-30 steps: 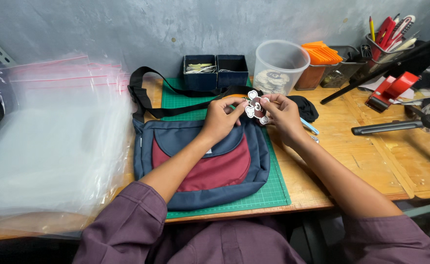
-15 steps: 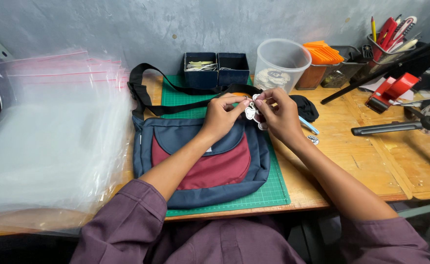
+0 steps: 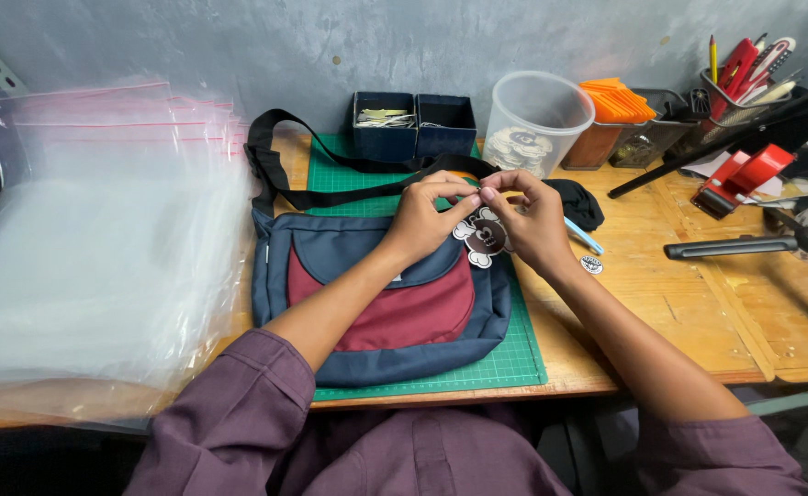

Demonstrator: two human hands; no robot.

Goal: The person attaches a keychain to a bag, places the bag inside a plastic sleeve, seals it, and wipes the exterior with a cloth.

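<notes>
over the navy-maroon bag (image 3: pixel 381 303), both hands (image 3: pixel 477 216) pinching a white-brown bear-shaped tag (image 3: pixel 483 238), clear bags (image 3: pixel 92 248) stacked left

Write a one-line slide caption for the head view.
Both hands, left hand and right hand, pinch a bear-shaped charm over a navy-and-maroon fabric shoulder bag.

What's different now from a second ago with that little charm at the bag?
The bear-shaped charm has dropped from between the fingers to hang lower over the bag. Left hand and right hand still pinch together at its top. Bag, mat and boxes stayed put.
</notes>
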